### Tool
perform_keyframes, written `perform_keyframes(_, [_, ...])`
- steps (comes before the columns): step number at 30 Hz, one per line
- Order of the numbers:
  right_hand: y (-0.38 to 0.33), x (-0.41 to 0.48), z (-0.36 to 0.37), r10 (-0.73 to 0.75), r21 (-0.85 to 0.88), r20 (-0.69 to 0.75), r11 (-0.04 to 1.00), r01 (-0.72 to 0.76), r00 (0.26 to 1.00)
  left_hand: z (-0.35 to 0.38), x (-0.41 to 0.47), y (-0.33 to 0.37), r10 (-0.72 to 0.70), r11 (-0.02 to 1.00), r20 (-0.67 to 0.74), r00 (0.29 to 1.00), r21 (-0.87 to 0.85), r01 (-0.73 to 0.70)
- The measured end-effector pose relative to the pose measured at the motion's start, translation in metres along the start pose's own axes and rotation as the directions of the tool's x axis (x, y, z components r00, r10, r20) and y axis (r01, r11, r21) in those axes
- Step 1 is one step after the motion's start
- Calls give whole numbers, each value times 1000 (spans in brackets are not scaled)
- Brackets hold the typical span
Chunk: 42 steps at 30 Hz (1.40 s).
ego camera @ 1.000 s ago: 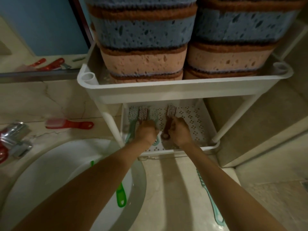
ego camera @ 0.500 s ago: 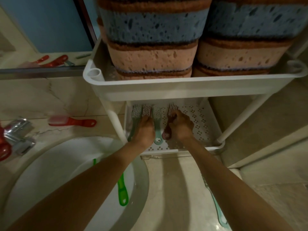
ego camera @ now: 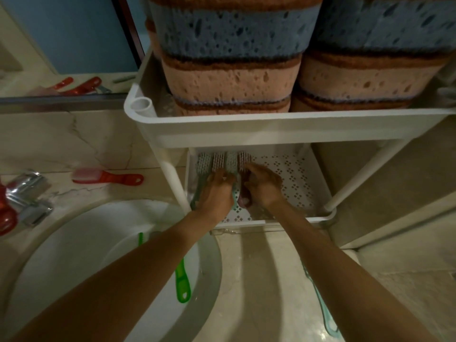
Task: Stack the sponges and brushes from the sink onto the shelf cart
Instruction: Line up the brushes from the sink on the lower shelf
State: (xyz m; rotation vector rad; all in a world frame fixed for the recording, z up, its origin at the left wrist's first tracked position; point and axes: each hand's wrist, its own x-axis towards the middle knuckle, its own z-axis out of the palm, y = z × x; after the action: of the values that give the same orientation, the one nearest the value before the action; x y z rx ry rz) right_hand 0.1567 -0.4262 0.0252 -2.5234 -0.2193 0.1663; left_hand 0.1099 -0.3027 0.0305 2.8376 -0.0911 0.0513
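Head view, frame centre: left hand [ego camera: 217,191] and right hand [ego camera: 262,185] curled over handles of four brushes [ego camera: 223,162] on the cart [ego camera: 271,129] lower shelf (grip unclear). Sponges [ego camera: 229,58] stacked above. Green brush [ego camera: 182,282] in sink [ego camera: 74,255], lower left.

- Views: one only, a wide-angle camera worn on the person's head; no second view shares the scene.
- Direction: it looks forward and steeply down along both forearms.
- Nearness: the top tray of the shelf cart [ego camera: 271,133] sits very close beneath the lens, and its stacked sponges [ego camera: 229,58] fill the upper frame, cut by the top edge.
- Depth: the lower tray [ego camera: 296,174] lies farther off, at frame centre.
- Lower left: the sink [ego camera: 74,255] basin, with the worktop [ego camera: 61,141] behind it.
- Distortion: straight edges bow toward the borders.
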Motion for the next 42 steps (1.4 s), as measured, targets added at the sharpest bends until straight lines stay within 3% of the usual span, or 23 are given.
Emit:
perform_keyframes(10, [3, 8, 8, 104, -28, -80, 994, -106, 991, 7, 2, -8, 31, 999, 80, 996, 29, -34])
perform_keyframes(19, [8, 5, 11, 21, -38, -46, 999, -23, 999, 4, 2, -6, 32, 997, 111, 993, 65, -39])
perform_keyframes(24, [6, -4, 4, 7, 40, -70, 999, -4, 998, -1, 4, -2, -12, 998, 131, 991, -57, 20])
perform_keyframes(27, [-1, -24, -12, -20, 96, -174, 995, 38, 984, -8, -1, 6, -52, 989, 88, 995, -133, 63])
perform_keyframes(30, [-10, -64, -30, 40, 259, -262, 965, 30, 964, -22, -13, 24, -126, 960, 25, 992, -247, 129])
perform_keyframes(35, [4, -158, -7, 253, 331, -460, 938, -100, 851, -41, -55, 49, -162, 899, -64, 985, -422, 121])
perform_keyframes(37, [19, -187, 4, 370, 279, -432, 922, -268, 822, -42, -77, 55, -135, 873, -94, 986, -483, 74])
perform_keyframes(40, [42, -216, 11, 539, 67, -316, 834, -548, 781, -34, -109, 59, -91, 833, -110, 990, -553, 15])
perform_keyframes(42, [52, -227, 13, 599, -84, -222, 774, -627, 769, -24, -128, 59, -95, 811, -90, 991, -584, 25])
